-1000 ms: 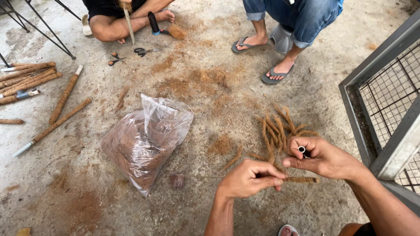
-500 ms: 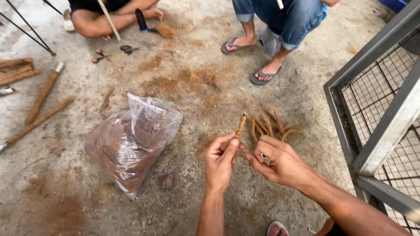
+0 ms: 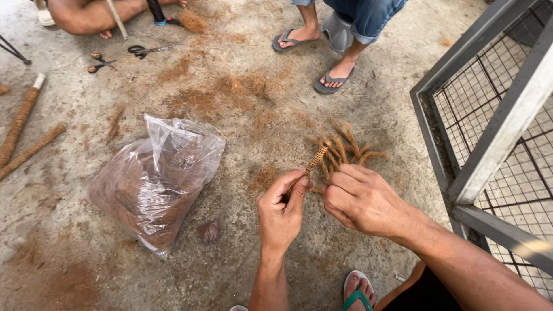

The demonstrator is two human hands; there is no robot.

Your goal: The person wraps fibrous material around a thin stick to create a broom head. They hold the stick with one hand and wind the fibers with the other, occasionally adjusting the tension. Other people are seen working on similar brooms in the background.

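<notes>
My left hand pinches a short stick wrapped in brown coir twine, held pointing up and away. Close beside it on the right, my right hand is curled with its fingers at the stick's lower end; what it holds is hidden. Just beyond both hands a small pile of similar wrapped sticks lies on the concrete floor. A clear plastic bag of brown coir fibre lies to the left of my hands.
A grey metal mesh cage stands at the right. Two other people sit at the top, one in flip-flops. Scissors and longer coir-wrapped poles lie at the left. My foot in a green sandal is at the bottom.
My hands have come together and the stick turned from lying sideways to pointing up and away. The view has shifted, so the bag and cage appear further left.
</notes>
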